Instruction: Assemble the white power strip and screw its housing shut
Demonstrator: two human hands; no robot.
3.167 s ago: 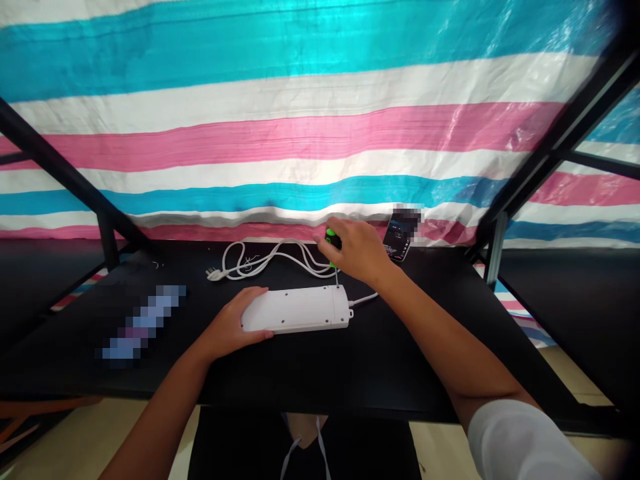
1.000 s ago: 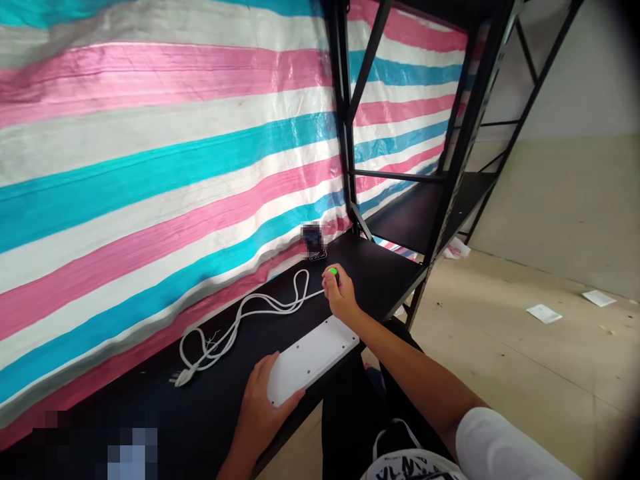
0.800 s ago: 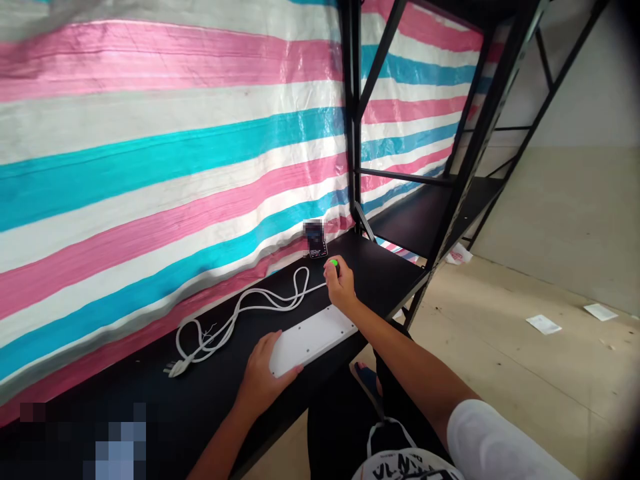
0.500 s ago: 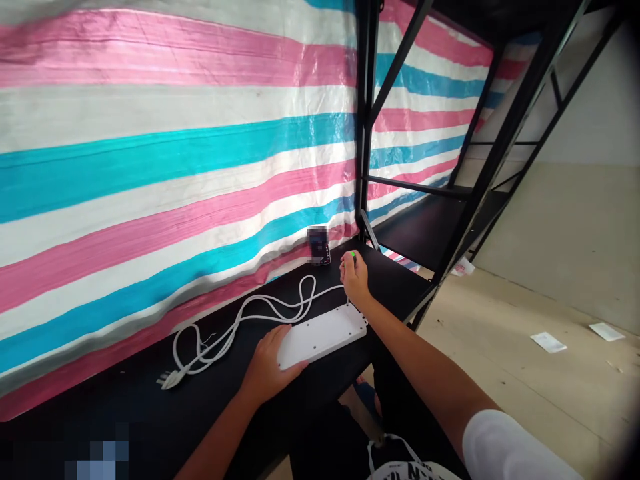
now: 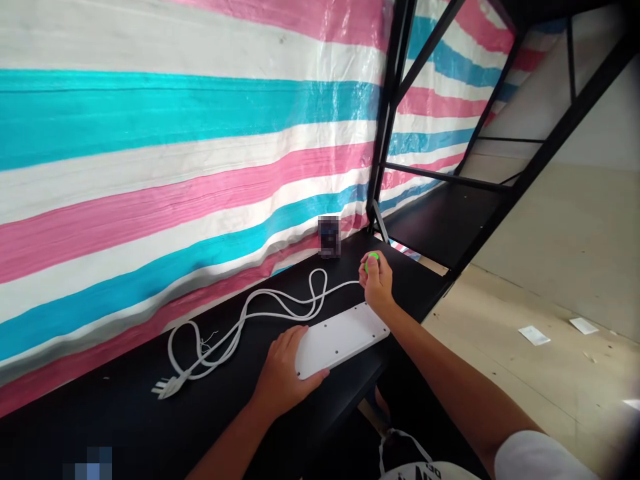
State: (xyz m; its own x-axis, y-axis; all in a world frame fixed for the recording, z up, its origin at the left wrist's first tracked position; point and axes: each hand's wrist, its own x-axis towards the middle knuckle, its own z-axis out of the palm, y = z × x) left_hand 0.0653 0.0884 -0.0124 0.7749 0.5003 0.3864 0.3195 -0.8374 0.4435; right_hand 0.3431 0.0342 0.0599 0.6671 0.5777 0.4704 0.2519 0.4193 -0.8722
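Observation:
My left hand [image 5: 285,377] lies over the near end of a white power strip [image 5: 345,340], holding it against the black tabletop. The strip shows its flat back with small screw holes. My right hand [image 5: 376,283] is just beyond the strip's far end, gripping a green-handled screwdriver [image 5: 372,261]. Its shaft and tip are hidden by the fingers. A white power cord [image 5: 250,320] runs from that end of the strip in loose loops to a plug [image 5: 170,388] lying on the table.
A blurred phone [image 5: 329,237] stands against a striped pink, blue and white tarp [image 5: 150,133] at the table's back edge. A black metal shelf frame [image 5: 395,100] rises beyond it. The table's edge drops to a tiled floor [image 5: 550,373] with scattered papers at right.
The view has swung from facing the tarp to looking along the table, showing the frame and floor at right. Both hands stay at the strip.

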